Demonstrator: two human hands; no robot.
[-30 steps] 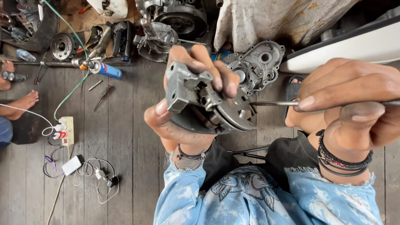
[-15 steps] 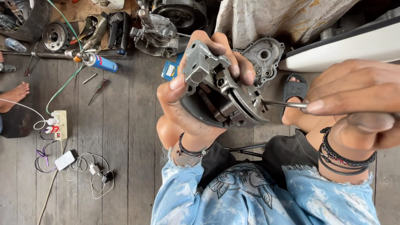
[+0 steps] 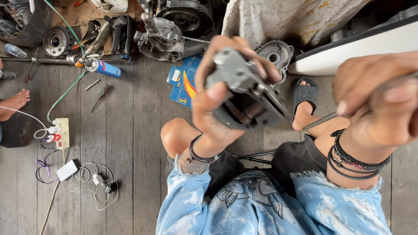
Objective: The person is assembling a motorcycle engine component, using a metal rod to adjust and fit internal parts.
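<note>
My left hand (image 3: pixel 217 98) grips a grey metal engine part (image 3: pixel 246 93) with a round dark base, held up over my knees. The part is blurred. My right hand (image 3: pixel 376 106) is closed around a thin metal tool (image 3: pixel 320 122) whose tip points left and stops just short of the part's right side. I sit above a wooden plank floor, and black bracelets circle both wrists.
Engine casings (image 3: pixel 163 37) and a round cover (image 3: pixel 274 54) lie on the floor ahead. A blue spray can (image 3: pixel 104 68), small blue boxes (image 3: pixel 185 82), a power strip (image 3: pixel 61 132) with cables and a white charger (image 3: pixel 67 169) lie to the left. Another person's bare foot (image 3: pixel 15 102) shows at far left.
My left hand has turned the engine part and shifted it right. The tool tip has drawn back from the part, and my right hand has come closer to the camera.
</note>
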